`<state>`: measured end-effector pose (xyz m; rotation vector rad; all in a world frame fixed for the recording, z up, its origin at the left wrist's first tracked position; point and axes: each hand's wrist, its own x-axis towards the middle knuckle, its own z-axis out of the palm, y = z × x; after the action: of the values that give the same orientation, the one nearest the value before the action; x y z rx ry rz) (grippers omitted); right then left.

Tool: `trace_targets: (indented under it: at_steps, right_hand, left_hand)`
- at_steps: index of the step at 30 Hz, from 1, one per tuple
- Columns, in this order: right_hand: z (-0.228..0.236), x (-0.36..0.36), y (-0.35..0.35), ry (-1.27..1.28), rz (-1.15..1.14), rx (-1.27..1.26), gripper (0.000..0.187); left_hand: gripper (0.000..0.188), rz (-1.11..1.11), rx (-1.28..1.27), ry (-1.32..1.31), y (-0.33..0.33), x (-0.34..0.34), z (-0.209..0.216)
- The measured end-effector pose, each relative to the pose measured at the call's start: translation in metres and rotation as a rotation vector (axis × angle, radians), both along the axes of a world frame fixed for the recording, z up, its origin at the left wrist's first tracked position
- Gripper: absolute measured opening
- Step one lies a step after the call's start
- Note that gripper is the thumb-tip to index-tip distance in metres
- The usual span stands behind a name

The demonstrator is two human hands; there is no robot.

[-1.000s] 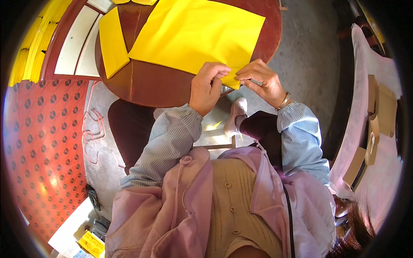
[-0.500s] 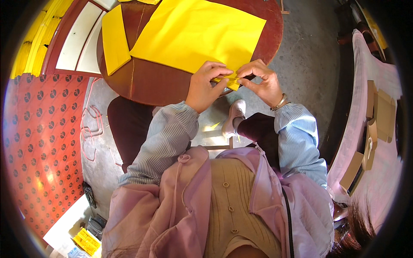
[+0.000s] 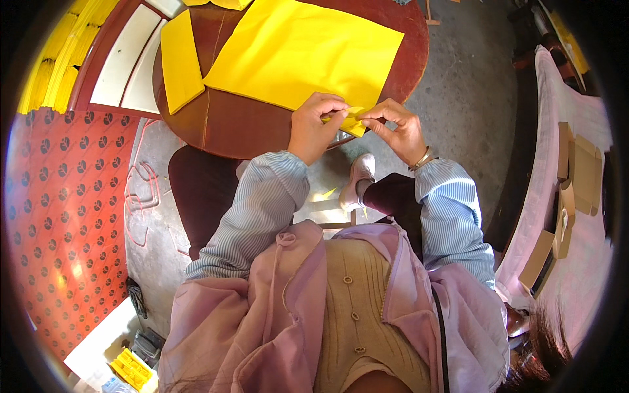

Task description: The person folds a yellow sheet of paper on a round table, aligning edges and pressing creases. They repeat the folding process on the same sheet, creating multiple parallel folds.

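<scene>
A large yellow sheet (image 3: 304, 52), paper by its look, lies on the round red-brown table (image 3: 252, 124), its near right corner at the table's edge. Over that corner my left hand (image 3: 313, 128) pinches a small folded piece of yellow paper (image 3: 354, 124) between thumb and fingers. From the other side my right hand (image 3: 403, 134), with a bracelet at the wrist, grips the same piece between thumb and forefinger. Whether the piece is joined to the large sheet I cannot tell. To the left rests a narrow yellow strip-shaped stack (image 3: 181, 62).
More yellow paper (image 3: 226, 2) shows at the table's far edge. Yellow bundles (image 3: 59, 52) are piled at far left above a red patterned panel (image 3: 72, 190). Opened cardboard boxes (image 3: 583, 173) lie on a pink cloth (image 3: 524, 216) at right. A wooden stool (image 3: 327, 213) stands below.
The fingers of both hands have shifted slightly on the small yellow piece, and its folded part stands up more. The whole view has moved a little.
</scene>
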<state>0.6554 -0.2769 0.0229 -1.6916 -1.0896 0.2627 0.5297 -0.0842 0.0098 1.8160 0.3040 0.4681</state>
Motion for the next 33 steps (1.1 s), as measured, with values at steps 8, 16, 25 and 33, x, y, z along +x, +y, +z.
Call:
trace_targets:
  at_steps: [8, 16, 25, 33]
  right_hand:
    - [-0.006, 0.0, 0.002, 0.133, -0.036, 0.006, 0.013]
    - [-0.011, -0.002, 0.004, 0.198, -0.054, 0.056, 0.013]
    - [-0.004, -0.004, 0.003, 0.039, -0.053, 0.032, 0.015]
    - [-0.007, -0.002, 0.002, 0.14, -0.06, -0.02, 0.012]
  left_hand:
    - [0.029, -0.166, -0.003, -0.036, 0.007, -0.004, 0.004]
    - [0.021, -0.049, 0.143, -0.025, 0.0, 0.0, 0.003]
    - [0.017, 0.0, 0.097, -0.01, 0.002, 0.003, -0.003]
    - [0.028, -0.173, 0.014, -0.011, 0.009, -0.001, 0.001]
